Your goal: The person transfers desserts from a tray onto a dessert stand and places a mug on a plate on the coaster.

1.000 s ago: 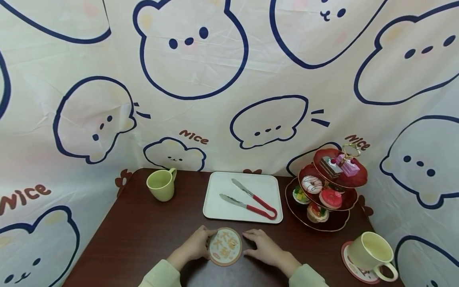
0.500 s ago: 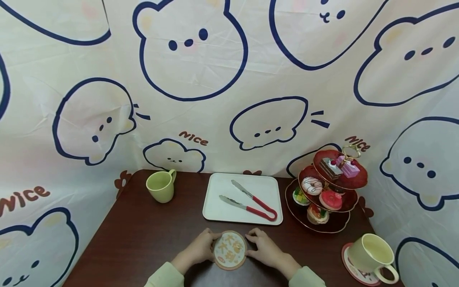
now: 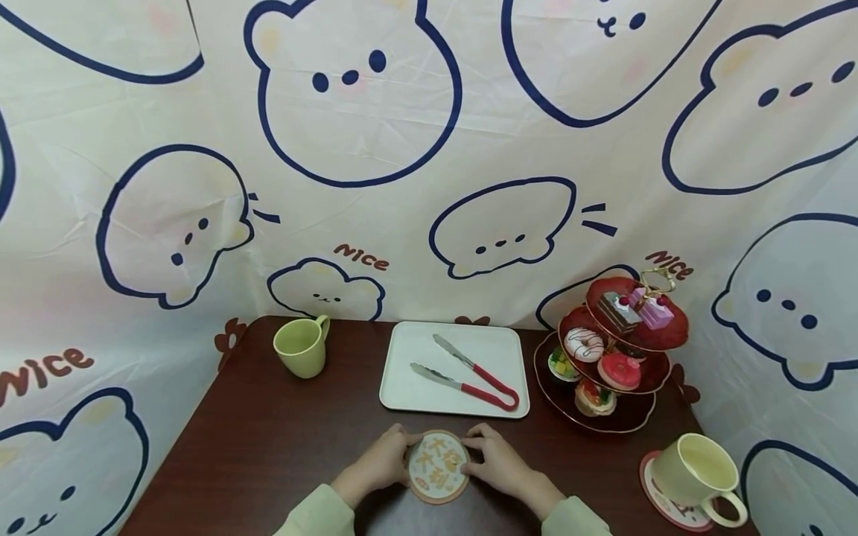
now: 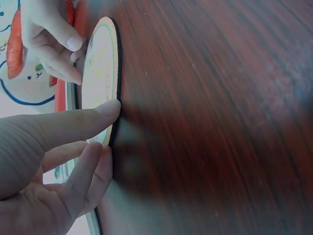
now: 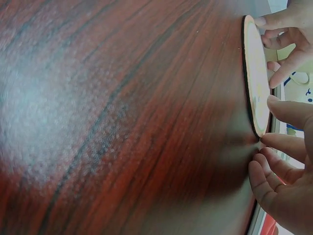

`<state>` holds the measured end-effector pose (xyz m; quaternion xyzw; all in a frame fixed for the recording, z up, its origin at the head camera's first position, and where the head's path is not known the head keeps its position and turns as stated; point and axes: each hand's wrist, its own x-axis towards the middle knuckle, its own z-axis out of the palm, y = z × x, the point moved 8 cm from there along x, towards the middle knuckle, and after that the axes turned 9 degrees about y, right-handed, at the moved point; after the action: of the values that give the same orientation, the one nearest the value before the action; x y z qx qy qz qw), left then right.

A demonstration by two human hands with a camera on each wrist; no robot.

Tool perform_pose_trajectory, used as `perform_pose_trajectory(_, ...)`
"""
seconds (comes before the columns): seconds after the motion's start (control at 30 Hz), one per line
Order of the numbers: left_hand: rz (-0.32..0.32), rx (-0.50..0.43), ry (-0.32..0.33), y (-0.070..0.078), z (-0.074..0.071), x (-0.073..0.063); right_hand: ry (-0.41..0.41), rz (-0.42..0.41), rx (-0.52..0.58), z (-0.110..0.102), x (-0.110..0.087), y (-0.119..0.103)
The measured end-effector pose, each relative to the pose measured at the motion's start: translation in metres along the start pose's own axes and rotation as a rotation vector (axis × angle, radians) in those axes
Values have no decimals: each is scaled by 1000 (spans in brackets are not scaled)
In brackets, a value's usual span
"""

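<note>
A round coaster (image 3: pixel 437 470) with an orange rim and pale orange pattern lies flat on the dark wooden table, between both hands. My left hand (image 3: pixel 385 461) holds its left edge, thumb on the rim and the other fingers bent beside it. On the opposite side my right hand (image 3: pixel 499 465) touches the rim with thumb and forefinger, the fingers relaxed. The left wrist view shows the coaster (image 4: pixel 100 73) edge-on, with the left thumb across its rim. Seen from the right wrist, the coaster (image 5: pixel 257 73) has right fingertips at its lower end.
Red-handled tongs (image 3: pixel 492 391) lie on a white tray (image 3: pixel 395 398) behind the coaster. A green mug (image 3: pixel 302 348) stands back left. At right are a three-tier stand (image 3: pixel 643 406) with cakes and donuts, and a yellow mug (image 3: pixel 690 473) on another coaster (image 3: pixel 670 514).
The coaster has slid a little to the right, with my left hand moving along with it. My right hand has barely moved, and its fingertips now meet the coaster's edge.
</note>
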<state>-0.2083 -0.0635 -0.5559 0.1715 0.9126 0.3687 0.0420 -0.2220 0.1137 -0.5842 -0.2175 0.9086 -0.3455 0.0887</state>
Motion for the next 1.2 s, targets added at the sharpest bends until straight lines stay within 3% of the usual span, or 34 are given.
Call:
perform_pose_trajectory(0.33,24,34,-3,9,4,3,97,15,80,-10,2,7)
perform_pose_trajectory(0.6,10,19,-27,14,8,7,135,46,94,-13,3,9)
perform_pose_trajectory(0.87,33,60,-69,14,13,12,134,43,99,-15,2,10)
perform_pose_trajectory(1.0,34,15,-103,10,13,11,122,51,102,-14,2,11)
perform_pose_trajectory(1.2,49,-89,-79,0,-1,11,105,53,107,-14,1,13)
